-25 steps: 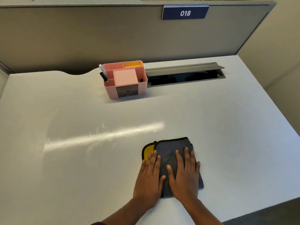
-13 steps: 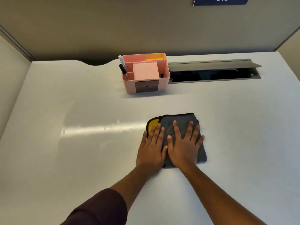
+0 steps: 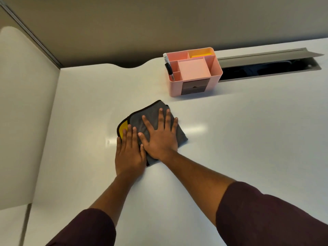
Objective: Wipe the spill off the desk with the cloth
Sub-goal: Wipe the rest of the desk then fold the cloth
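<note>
A folded grey cloth [image 3: 152, 112] with a black hem and a yellow corner lies on the white desk [image 3: 239, 142], a little in front and left of the pink organizer. Both palms press flat on it, fingers spread. My left hand [image 3: 129, 153] covers its near left edge, fingertips by the yellow corner. My right hand [image 3: 160, 137] lies across the cloth's middle. I cannot make out any spill; only a glare streak [image 3: 194, 129] shows to the cloth's right.
A pink desk organizer [image 3: 194, 73] with markers and sticky notes stands at the back. Right of it is an open grey cable slot [image 3: 269, 68]. A beige partition wall [image 3: 159, 23] closes the back, and a side panel [image 3: 26, 112] the left.
Both hands have slid the cloth away from me and leftward, closer to the organizer. The cloth has turned slightly, and my arms reach out further.
</note>
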Available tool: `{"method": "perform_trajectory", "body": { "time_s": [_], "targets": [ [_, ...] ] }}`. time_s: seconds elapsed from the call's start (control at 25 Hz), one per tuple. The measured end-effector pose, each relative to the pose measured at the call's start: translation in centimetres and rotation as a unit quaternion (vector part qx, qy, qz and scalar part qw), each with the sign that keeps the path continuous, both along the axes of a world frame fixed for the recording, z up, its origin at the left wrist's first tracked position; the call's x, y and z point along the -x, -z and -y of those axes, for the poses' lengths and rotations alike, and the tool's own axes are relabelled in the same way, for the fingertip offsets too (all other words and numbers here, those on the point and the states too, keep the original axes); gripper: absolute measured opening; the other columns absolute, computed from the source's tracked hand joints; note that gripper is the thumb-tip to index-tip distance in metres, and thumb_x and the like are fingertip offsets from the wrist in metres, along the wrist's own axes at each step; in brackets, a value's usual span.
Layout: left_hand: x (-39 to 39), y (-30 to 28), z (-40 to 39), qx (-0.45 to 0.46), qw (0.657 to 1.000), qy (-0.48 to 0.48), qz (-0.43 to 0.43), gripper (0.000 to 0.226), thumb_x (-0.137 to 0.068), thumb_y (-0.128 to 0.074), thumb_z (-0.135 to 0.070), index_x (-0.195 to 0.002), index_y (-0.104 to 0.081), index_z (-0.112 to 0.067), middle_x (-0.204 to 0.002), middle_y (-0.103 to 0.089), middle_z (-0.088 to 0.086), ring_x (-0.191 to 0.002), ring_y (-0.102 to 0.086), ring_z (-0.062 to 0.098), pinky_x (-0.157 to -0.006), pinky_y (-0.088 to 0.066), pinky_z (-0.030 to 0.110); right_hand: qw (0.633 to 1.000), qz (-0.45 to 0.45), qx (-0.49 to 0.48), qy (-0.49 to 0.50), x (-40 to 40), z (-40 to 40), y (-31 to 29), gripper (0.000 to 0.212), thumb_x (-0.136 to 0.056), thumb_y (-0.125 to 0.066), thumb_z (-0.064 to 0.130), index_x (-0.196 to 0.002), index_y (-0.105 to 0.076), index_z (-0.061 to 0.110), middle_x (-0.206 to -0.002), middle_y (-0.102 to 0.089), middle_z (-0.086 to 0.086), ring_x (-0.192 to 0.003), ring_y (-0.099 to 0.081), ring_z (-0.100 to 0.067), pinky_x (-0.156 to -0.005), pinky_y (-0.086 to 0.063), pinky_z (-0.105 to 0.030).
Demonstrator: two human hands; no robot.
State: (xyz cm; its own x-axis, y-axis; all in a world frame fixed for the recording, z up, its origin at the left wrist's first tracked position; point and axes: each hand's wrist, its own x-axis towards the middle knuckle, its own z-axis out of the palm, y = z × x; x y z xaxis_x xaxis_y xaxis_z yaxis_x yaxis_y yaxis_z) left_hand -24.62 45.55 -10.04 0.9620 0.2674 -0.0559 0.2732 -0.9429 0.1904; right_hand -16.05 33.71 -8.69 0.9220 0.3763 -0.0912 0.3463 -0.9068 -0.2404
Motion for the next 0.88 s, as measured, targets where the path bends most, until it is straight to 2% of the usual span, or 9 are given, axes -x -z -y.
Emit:
{"method": "perform_trajectory", "body": {
  "time_s": [0.2, 0.4, 0.64, 0.76, 0.88],
  "targets": [
    [6.8, 0.0, -8.0, -0.001, 0.997, -0.072, 0.004, 0.068, -0.101, -0.020, -0.039, -0.163, -0.009, -0.011, -0.172, -0.004, 0.007, -0.159, 0.000, 0.022, -0.129, -0.002, 0.044, 0.997, -0.006, -0.012, -0.078, 5.2, -9.3, 0.1, 0.072, -0.098, -0.022, 0.072, -0.164, -0.013, 0.044, -0.173, 0.007, -0.023, -0.159, 0.019, -0.043, -0.123, 0.008, -0.068],
    [13.2, 0.0, -7.9, 0.021, 0.992, -0.126, 0.013, 0.070, -0.100, -0.021, -0.037, -0.161, -0.012, -0.005, -0.171, -0.009, 0.013, -0.159, -0.005, 0.027, -0.128, -0.008, 0.046, 0.990, -0.009, -0.019, -0.142, 10.3, -10.4, 0.3, 0.071, -0.099, -0.027, 0.070, -0.164, -0.016, 0.043, -0.174, 0.008, -0.021, -0.159, 0.019, -0.040, -0.125, 0.004, -0.065],
    [18.9, 0.0, -1.1, 0.053, 0.980, -0.192, 0.015, 0.070, -0.101, -0.020, -0.037, -0.161, -0.008, -0.004, -0.171, -0.006, 0.013, -0.159, -0.003, 0.027, -0.128, -0.012, 0.047, 0.975, -0.022, -0.054, -0.215, 14.7, -5.0, 0.9, 0.073, -0.101, -0.031, 0.067, -0.166, -0.017, 0.036, -0.174, 0.007, -0.019, -0.161, 0.016, -0.036, -0.128, -0.003, -0.060],
    [17.8, -0.1, 4.6, 0.057, 0.982, -0.181, 0.017, 0.070, -0.101, -0.022, -0.037, -0.162, -0.008, -0.006, -0.172, -0.003, 0.010, -0.159, -0.002, 0.025, -0.128, -0.014, 0.047, 0.981, -0.029, -0.050, -0.185, 14.3, 1.0, 0.5, 0.073, -0.102, -0.029, 0.067, -0.166, -0.013, 0.036, -0.175, 0.007, -0.018, -0.161, 0.017, -0.035, -0.129, -0.003, -0.058],
    [13.9, -0.2, 12.1, 0.060, 0.990, -0.130, 0.013, 0.069, -0.101, -0.021, -0.039, -0.163, -0.006, -0.010, -0.172, 0.001, 0.007, -0.159, 0.004, 0.021, -0.128, -0.010, 0.043, 0.991, -0.019, -0.032, -0.125, 11.3, 9.6, 0.3, 0.074, -0.101, -0.029, 0.067, -0.166, -0.012, 0.037, -0.175, 0.008, -0.017, -0.161, 0.016, -0.036, -0.130, 0.000, -0.057]
  ]
}}
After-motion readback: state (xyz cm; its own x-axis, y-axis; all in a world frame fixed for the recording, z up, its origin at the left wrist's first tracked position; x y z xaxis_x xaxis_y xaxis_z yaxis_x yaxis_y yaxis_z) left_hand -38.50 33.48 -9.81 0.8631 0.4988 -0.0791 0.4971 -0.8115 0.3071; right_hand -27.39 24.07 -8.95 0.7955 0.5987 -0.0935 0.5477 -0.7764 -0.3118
